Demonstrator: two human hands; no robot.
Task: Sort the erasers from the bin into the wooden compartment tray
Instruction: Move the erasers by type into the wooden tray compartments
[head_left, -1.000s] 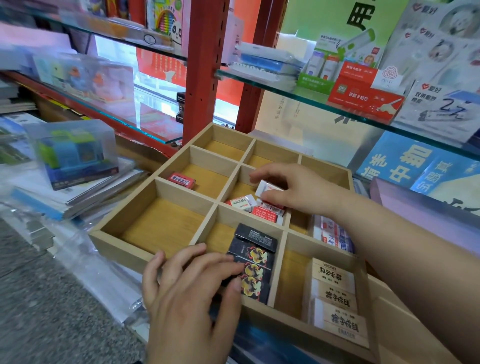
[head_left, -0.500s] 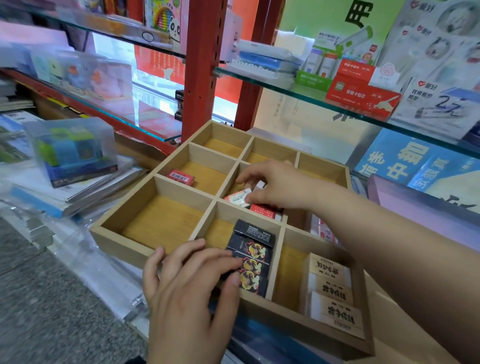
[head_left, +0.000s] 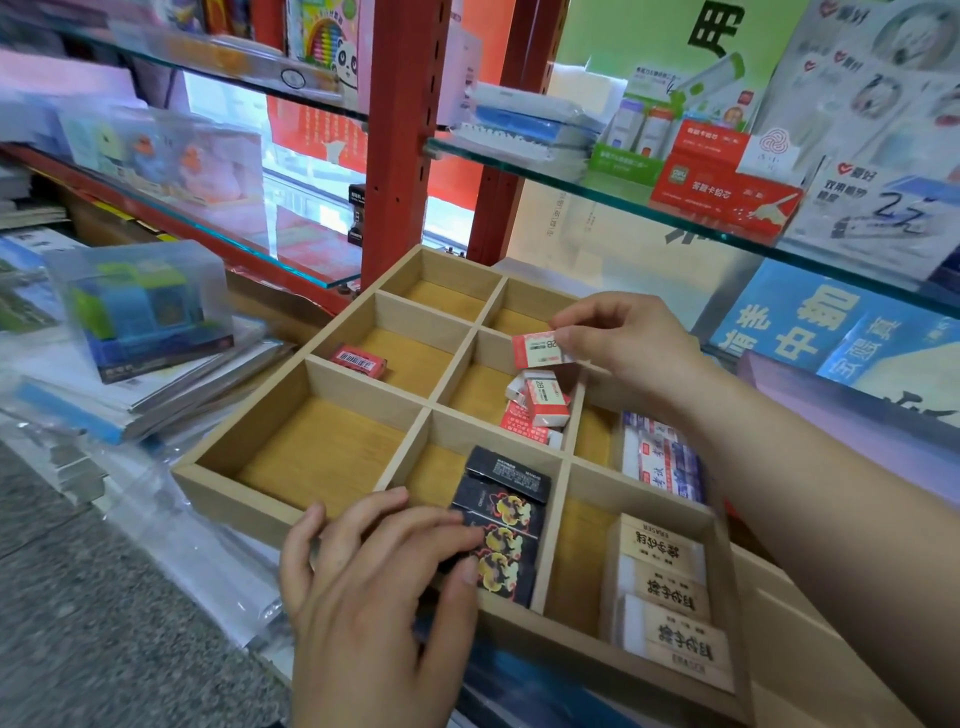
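Eraser (head_left: 540, 349) pinched in right hand (head_left: 623, 345) grip.

In the tray (head_left: 234, 493), a lone eraser (head_left: 358, 360) lies in the left column's middle cell and an eraser pile (head_left: 537, 410) in the centre cell (the right hand (head_left: 623, 343) holds another eraser (head_left: 537, 348) just above it). The left hand (head_left: 374, 597) rests on the stack (head_left: 506, 525) in the near-middle cell; a row of erasers (head_left: 670, 597) fills the near-right cell.

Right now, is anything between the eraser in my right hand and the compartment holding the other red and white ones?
Nothing visible. The right hand pinches the eraser over the middle compartment, open below it. The left hand rests on the black erasers, one compartment nearer, clear of the path.
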